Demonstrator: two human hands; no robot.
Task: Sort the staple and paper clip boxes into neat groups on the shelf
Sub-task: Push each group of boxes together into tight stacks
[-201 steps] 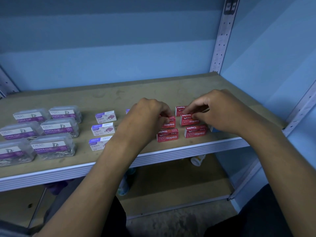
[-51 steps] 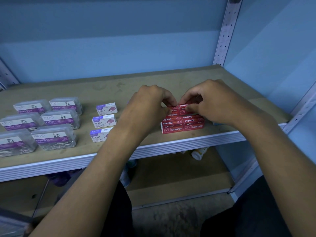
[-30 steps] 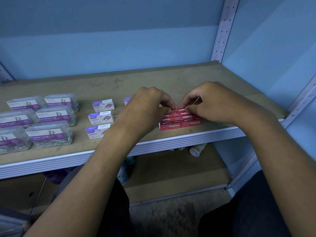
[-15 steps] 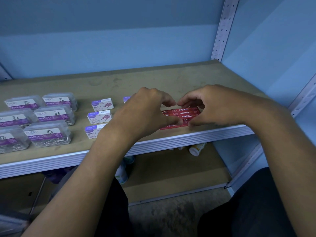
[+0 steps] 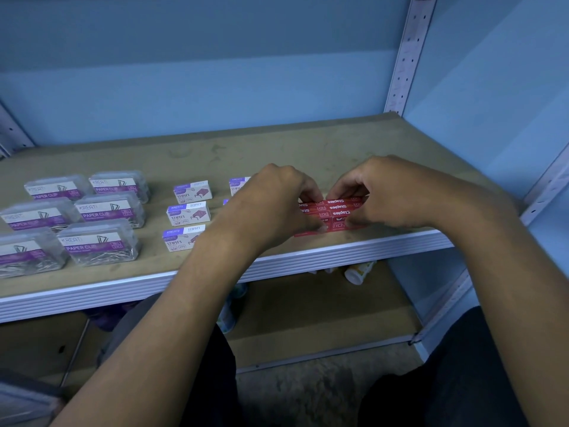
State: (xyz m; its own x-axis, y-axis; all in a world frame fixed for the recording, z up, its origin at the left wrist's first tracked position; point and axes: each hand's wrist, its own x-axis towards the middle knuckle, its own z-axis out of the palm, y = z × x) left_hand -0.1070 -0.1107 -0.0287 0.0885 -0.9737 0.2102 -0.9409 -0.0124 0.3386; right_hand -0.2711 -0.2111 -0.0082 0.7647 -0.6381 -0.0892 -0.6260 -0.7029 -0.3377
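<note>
Wooden shelf [image 5: 308, 149] on a metal rack, blue wall behind. Three groups laid out along the front half.

Far left: clear plastic paper clip boxes [image 5: 101, 241], purple labels, two columns, close-set. Middle: white-and-purple staple boxes [image 5: 188, 213], one column of three in plain sight, a second column mostly hidden behind the left wrist. Right, near the front edge: red staple boxes [image 5: 335, 211], packed tight into one block, white "Staples" lettering upside down from this view. Exact count of red boxes not readable; hands cover both ends.

Left hand [image 5: 271, 208] curled over the left end of the red block, fingers bent and pinching its edge. Right hand [image 5: 391, 195] likewise curled over the right end, thumb and fingers clamped on the outer boxes. Both hands closed on the block from opposite sides, squeezing inward.

Step in hand, by judgement: squaring up the red block, the last of the three groups to be tidied. Task looks nearly finished.

Next move likely calls for a light, even inward press, then a clean lift-off of both hands without dragging a box out of line. Block sits close to the shelf lip, so risk of nudging a front box over.

Lower shelf: a small bottle [image 5: 358, 272] lying on its side.
</note>
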